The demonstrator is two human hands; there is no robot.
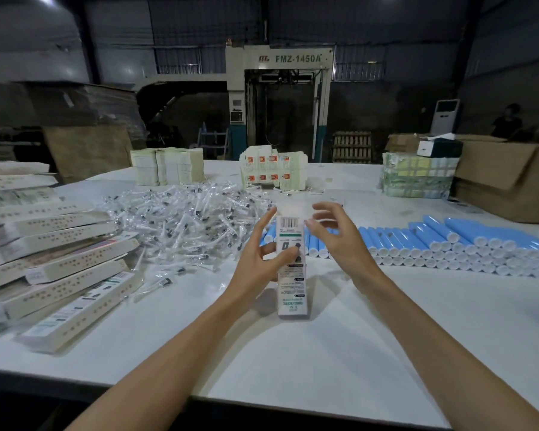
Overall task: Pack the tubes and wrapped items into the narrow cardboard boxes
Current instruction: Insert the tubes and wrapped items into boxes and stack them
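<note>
Boxes at left: a loose heap of finished boxes [59, 269] lies on the near-left of the table [324, 353]. About a dozen show, and more may be hidden underneath.
Wrapped items: a big heap of wrapped items [181, 222] sits left of centre, far too many to count.
Left hand: the left hand [259, 259] grips the narrow box [291, 290], with its thumb across the printed front and its fingers round the left edge.
Task's thing: that one box stands on end on the table, at centre, between the two hands.
Right hand: the right hand [339, 237] holds nothing. Its fingers are spread wide and lightly bent, with the tips just beside the box's top right corner.
Blue tubes: the blue tubes [448, 241] lie in stacked rows to the right, white caps facing near. There are many dozens, not countable.
Far edge: three groups of flat cartons [167, 166] stand along the far side, with one large brown carton [504, 181] at far right.
Step in hand: it looks like work on the box's top end. Whether it is filled cannot be told.
Next move: if filled, the flap needs tucking shut while the left hand steadies the box. If empty, the right hand needs a tube, and then a wrapped item from the heap.
</note>
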